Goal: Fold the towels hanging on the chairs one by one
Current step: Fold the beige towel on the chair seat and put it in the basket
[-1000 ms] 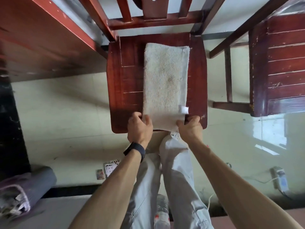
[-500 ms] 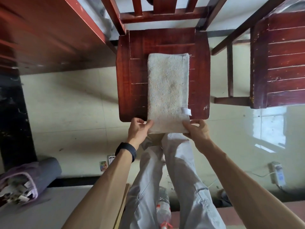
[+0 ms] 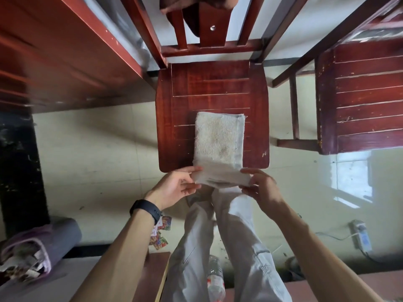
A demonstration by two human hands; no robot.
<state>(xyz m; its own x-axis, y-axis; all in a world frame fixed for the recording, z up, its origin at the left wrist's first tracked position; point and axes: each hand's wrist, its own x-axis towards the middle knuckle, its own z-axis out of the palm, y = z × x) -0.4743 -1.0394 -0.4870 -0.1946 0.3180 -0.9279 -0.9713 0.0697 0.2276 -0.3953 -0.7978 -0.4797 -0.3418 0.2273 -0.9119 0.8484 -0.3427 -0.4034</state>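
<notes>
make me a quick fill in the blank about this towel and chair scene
1. The left hand and right hand both hold one end of the ___.
2. Its other end lies on the chair's ___.
3. The black band sits on the ___ wrist.
4. The power strip lies on the ___.

Missing words: towel; seat; left; floor.

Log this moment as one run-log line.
step: folding towel on chair seat | left hand: pinches near-left corner | right hand: pinches near-right corner | far end: flat on seat | near end: held past seat edge
</notes>
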